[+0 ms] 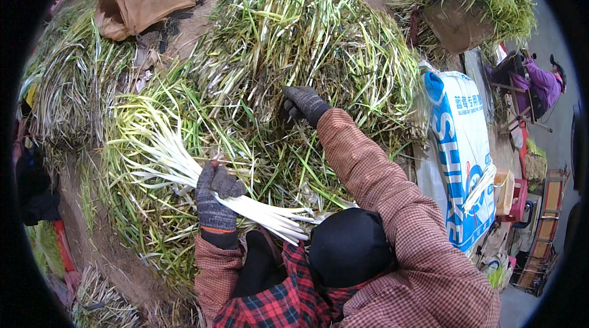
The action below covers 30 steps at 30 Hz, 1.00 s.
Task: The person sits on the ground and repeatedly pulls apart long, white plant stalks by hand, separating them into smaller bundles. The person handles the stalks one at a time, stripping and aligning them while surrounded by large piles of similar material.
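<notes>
My left hand (215,194), in a dark grey knitted glove, is closed around a bunch of blanched chives (264,216). The white stalk ends point right toward my lap, and the pale yellow leaves fan out to the upper left. My right hand (303,102), gloved too, reaches to the lower front of a tall heap of uncleaned chives (294,29). Its fingers are bent against the stalks; whether they grip any is hidden. Loose green and withered leaves (156,231) lie beneath my left hand and around my legs.
A blue-and-white printed sack (467,144) lies at right, with a small bunch of white stalks (480,188) on it. Beyond are plastic crates (513,199) and a person in purple (543,82). An open brown bag (149,1) and another chive heap (69,84) are at left.
</notes>
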Motion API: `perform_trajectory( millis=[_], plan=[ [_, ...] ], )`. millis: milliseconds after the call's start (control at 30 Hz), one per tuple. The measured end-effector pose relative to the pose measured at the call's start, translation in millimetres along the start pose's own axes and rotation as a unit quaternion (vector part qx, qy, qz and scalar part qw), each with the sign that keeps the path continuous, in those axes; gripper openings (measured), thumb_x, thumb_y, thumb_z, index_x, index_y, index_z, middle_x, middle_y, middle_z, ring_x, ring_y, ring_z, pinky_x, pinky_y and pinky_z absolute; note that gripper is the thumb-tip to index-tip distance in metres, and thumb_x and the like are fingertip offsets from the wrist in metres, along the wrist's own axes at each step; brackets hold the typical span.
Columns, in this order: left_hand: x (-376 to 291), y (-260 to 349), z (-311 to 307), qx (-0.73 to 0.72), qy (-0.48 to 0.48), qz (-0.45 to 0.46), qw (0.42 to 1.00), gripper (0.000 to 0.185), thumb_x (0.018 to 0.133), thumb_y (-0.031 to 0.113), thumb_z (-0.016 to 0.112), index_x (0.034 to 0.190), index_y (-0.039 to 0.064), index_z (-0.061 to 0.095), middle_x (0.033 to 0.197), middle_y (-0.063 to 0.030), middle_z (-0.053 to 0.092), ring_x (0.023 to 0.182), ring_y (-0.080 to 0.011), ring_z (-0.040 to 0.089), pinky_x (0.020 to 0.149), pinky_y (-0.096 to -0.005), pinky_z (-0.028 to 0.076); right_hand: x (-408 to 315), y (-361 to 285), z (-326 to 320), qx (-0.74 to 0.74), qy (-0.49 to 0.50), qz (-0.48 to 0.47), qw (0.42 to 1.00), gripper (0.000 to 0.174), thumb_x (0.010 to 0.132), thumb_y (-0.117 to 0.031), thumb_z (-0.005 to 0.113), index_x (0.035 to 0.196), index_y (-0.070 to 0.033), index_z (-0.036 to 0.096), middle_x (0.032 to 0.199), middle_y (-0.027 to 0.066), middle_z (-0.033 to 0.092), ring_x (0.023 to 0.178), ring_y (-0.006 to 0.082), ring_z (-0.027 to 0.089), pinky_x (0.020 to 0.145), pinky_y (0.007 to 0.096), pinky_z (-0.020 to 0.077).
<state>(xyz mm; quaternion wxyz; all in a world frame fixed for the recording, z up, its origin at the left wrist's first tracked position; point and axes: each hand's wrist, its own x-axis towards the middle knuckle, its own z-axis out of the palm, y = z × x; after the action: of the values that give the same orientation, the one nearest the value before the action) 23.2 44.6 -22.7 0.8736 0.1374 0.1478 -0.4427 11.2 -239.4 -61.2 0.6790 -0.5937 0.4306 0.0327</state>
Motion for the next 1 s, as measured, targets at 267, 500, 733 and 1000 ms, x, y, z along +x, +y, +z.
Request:
perform_trajectory(
  millis=[267,500,733,1000],
  plan=[
    [-8,6,5,-0.007,-0.057,0.002,0.998,0.026,0.089,0.024,0.033,0.088,0.007,0.052,0.047,0.0059,0.029,0.036,-0.006,0.028,0.041,-0.0243,0.027,-51,-27,-14,0.095,-0.013,-0.131,0.987,0.022,0.08,-0.027,0.052,0.074,-0.007,0.049,0.056,-0.0003,0.044,0.042,0.0092,0.041,0.037,0.0213,0.0345],
    [-14,12,24,0.006,-0.08,0.036,0.996,0.024,0.089,0.023,0.034,0.086,0.008,0.052,0.045,0.0068,0.028,0.035,-0.0046,0.027,0.039,-0.0206,0.026,-229,-59,-44,0.009,-0.129,-0.404,0.906,0.016,0.076,-0.017,0.057,0.081,-0.001,0.054,0.063,0.0024,0.053,0.051,0.0074,0.05,0.045,0.0197,0.0404],
    [-11,15,33,0.049,-0.114,0.041,0.991,0.024,0.089,0.024,0.034,0.089,0.007,0.052,0.044,0.0054,0.029,0.035,-0.0076,0.028,0.042,-0.0255,0.028,-176,-15,-44,-0.149,-0.072,-0.182,0.969,0.02,0.077,-0.018,0.057,0.086,-0.001,0.055,0.061,0.0033,0.053,0.054,0.01,0.05,0.049,0.0259,0.0416],
    [18,3,6,0.104,-0.065,-0.002,0.992,0.017,0.086,0.022,0.041,0.088,0.011,0.053,0.043,0.0064,0.025,0.034,-0.0073,0.026,0.038,-0.0241,0.026,-162,55,-23,-0.393,-0.082,-0.345,0.848,0.025,0.075,-0.028,0.057,0.084,-0.005,0.056,0.067,0.0153,0.055,0.061,0.0309,0.055,0.054,0.037,0.0436]
  ],
)
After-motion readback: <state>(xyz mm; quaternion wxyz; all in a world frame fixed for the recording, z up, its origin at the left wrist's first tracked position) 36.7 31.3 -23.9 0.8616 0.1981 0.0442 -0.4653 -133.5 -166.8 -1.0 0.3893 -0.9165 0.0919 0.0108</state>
